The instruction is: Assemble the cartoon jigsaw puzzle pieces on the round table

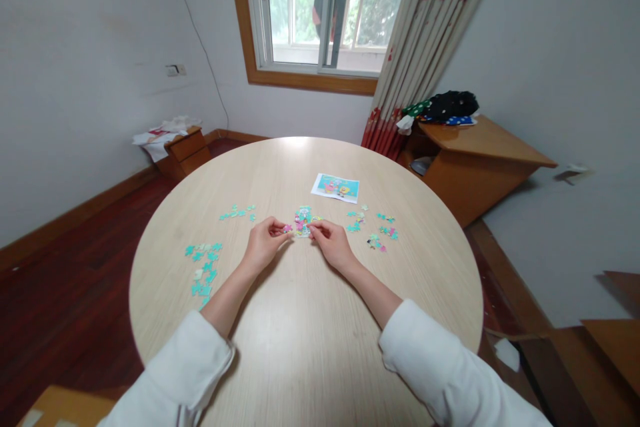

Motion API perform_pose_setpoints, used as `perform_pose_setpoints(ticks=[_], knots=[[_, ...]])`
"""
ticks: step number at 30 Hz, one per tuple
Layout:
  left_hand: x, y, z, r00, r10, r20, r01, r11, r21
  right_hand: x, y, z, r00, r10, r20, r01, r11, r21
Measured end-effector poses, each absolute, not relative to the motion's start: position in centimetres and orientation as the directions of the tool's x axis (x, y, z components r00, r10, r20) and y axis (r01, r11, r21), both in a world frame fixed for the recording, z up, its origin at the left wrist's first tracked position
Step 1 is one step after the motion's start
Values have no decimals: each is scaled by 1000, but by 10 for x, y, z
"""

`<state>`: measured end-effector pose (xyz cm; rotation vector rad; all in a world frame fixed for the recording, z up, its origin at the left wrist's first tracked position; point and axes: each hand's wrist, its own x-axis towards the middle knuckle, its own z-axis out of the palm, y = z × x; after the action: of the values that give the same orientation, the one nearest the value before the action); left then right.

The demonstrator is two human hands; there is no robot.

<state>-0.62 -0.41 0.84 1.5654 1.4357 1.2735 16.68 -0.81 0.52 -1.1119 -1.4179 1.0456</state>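
A partly joined jigsaw puzzle (303,215) lies in the middle of the round table, between my two hands. My left hand (266,239) pinches a pink puzzle piece (287,229) just left of the joined part. On the other side, my right hand (331,240) has its thumb and fingertips together at the joined part's right edge; whether a separate piece is between them is too small to tell. Loose turquoise pieces (202,273) are spread at the left, with more pieces (237,213) behind my left hand. Pink and turquoise pieces (389,233) lie to the right.
A printed picture sheet (336,187) rests on the table (305,347) beyond the puzzle. A wooden cabinet (485,147) with cloths on top stands at the back right, and a small drawer unit (189,152) at the back left. Behind are a window and curtain (415,27).
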Motion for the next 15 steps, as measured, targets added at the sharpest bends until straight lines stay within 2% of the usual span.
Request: perform_pose_setpoints(ticks=[15], knots=[[-7,-7,14,-42,978,205,610,-137,780,165,-9,8,-74,980,185,100,192,-976]])
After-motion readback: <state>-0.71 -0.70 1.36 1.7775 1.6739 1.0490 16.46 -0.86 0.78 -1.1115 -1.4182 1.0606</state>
